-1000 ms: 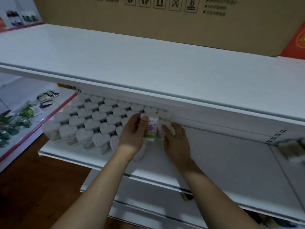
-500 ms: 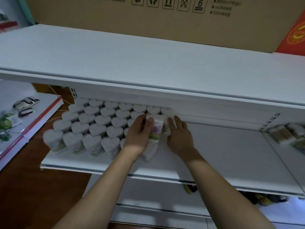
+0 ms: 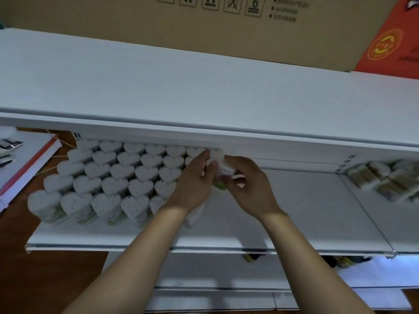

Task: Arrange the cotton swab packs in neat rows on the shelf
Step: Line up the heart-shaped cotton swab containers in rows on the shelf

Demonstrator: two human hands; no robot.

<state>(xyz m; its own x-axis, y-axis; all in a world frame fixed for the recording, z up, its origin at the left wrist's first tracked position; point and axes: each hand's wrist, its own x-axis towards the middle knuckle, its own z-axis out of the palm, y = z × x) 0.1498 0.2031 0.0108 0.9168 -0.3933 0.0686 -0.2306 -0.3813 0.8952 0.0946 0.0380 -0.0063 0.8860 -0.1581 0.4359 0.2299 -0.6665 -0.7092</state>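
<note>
Both hands, left hand point(image 3: 192, 184) and right hand point(image 3: 249, 186), pinch one cotton swab pack point(image 3: 223, 169) between curled fingertips (blurred), just right of the heart-shaped packs point(image 3: 118, 180) on the shelf point(image 3: 294, 214)

White shelf point(image 3: 294, 211) carries rows of heart-shaped cotton swab packs point(image 3: 118, 177) at left, bundled packs point(image 3: 385, 180) at right

Cardboard, red carton and neighbouring stock around the shelving

A large brown cardboard box point(image 3: 158, 26) with printed handling symbols stands along the back of the upper shelf board point(image 3: 181, 91), a red carton point(image 3: 390, 41) beside it at the right end. Tan packets point(image 3: 383, 180) lie blurred at the far right; a red-edged board point(image 3: 25, 168) sits left over brown floor point(image 3: 34, 279).
</note>
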